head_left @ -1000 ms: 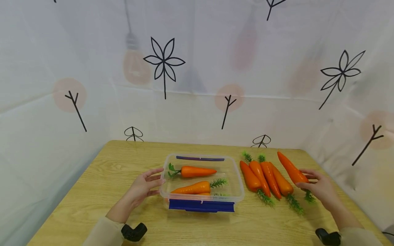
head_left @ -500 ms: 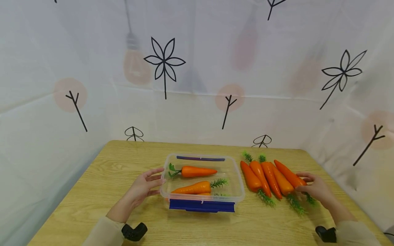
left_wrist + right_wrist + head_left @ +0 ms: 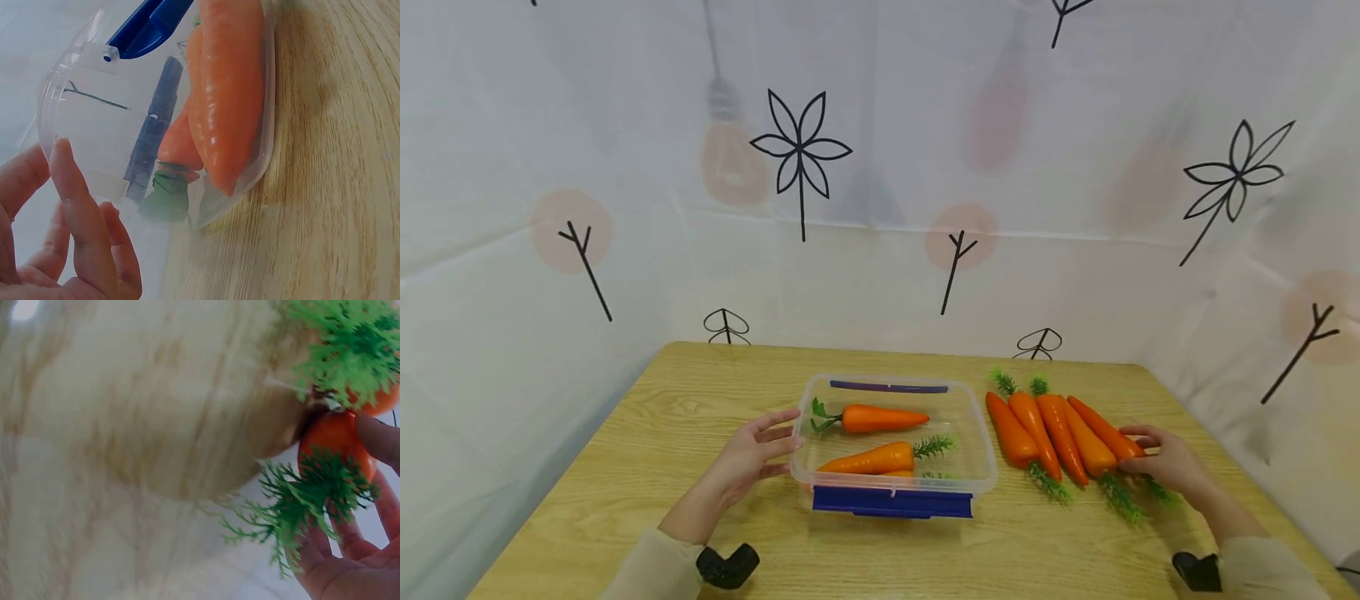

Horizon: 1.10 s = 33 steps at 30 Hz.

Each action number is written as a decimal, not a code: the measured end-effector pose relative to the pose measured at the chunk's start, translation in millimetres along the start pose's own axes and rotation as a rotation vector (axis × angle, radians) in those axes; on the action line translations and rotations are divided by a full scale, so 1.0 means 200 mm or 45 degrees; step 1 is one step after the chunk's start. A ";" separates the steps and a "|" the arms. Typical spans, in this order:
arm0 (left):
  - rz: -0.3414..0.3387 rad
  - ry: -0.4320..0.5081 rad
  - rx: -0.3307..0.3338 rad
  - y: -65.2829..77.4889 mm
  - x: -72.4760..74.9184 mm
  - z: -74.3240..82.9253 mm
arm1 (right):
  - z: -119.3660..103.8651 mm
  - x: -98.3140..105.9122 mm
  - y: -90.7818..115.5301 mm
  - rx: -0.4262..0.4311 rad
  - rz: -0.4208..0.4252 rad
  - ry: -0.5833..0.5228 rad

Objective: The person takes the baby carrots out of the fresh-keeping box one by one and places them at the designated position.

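Observation:
A clear plastic container [image 3: 987, 437] with blue latches stands on the table, its top uncovered. Inside lie an orange carrot [image 3: 883, 418] with leafy green, a second carrot [image 3: 868, 458] and one mostly hidden under it. My left hand [image 3: 752, 454] rests its loosely extended fingertips on the container's left side; in the left wrist view one fingertip [image 3: 62, 153] sits at the rim. At the right, my right hand [image 3: 1176, 460] holds the thick end of a carrot [image 3: 1096, 423], thumb on one side and fingers on the other. Its green top [image 3: 312, 500] shows in the right wrist view.
Several carrots [image 3: 1011, 433] lie side by side between the container and the right hand, tops pointing both ways. The wooden table [image 3: 722, 375] meets a patterned white cloth [image 3: 865, 283] behind and at the sides. Black wrist-worn devices [image 3: 727, 567] show at both cuffs.
My right hand has lowered the carrot from a raised tilt to beside the rightmost of the row, its tip coming down toward the table. The left hand and container have stayed put.

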<state>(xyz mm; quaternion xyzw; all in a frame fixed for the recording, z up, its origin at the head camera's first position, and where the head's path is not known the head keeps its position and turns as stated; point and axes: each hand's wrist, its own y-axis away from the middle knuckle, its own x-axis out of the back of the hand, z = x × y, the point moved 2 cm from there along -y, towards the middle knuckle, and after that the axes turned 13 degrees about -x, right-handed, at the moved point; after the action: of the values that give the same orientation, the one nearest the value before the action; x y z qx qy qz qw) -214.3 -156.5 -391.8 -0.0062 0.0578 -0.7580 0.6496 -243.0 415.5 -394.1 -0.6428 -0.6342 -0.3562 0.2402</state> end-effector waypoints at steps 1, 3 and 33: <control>0.000 0.002 0.000 0.00 0.00 0.00 | 0.00 0.00 0.00 0.008 0.002 -0.002; 0.003 0.005 0.000 0.00 0.00 0.00 | -0.01 0.02 0.01 0.033 0.010 -0.008; 0.028 0.016 0.003 0.00 0.00 -0.01 | -0.45 0.17 0.04 0.222 0.064 0.089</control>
<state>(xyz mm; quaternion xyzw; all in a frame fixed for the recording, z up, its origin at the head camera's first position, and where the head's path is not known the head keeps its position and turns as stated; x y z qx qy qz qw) -214.8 -156.5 -393.5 0.0001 0.0610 -0.7509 0.6576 -251.4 368.9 -310.1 -0.6223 -0.6376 -0.3157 0.3263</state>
